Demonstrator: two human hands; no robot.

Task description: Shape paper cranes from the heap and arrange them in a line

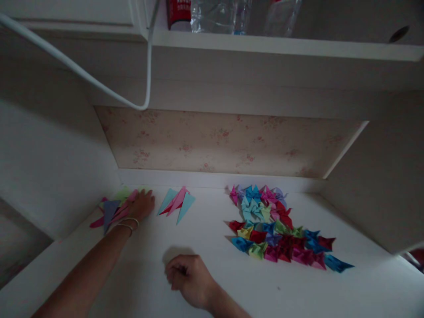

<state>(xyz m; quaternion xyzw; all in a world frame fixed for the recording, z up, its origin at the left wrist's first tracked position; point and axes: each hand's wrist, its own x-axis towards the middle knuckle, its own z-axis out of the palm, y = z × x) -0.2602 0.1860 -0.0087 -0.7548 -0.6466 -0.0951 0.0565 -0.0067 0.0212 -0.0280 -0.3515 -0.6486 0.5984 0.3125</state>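
Note:
At the left, my left hand reaches onto the right side of a pile of folded paper pieces in pink, blue-grey and pale green. Its fingers are stretched over the pile's edge, and no piece shows lifted in them. A smaller group of narrow folded pieces, light blue, pink and red, lies just right of that hand. My right hand hovers or rests near the front middle of the white tabletop. Its fingers are curled in a loose fist with nothing visible inside.
Several folded paper cranes in many colours stand in rows at the right. Above runs a shelf with clear plastic bottles and a red can. A white cable hangs at upper left. Side walls flank the tabletop.

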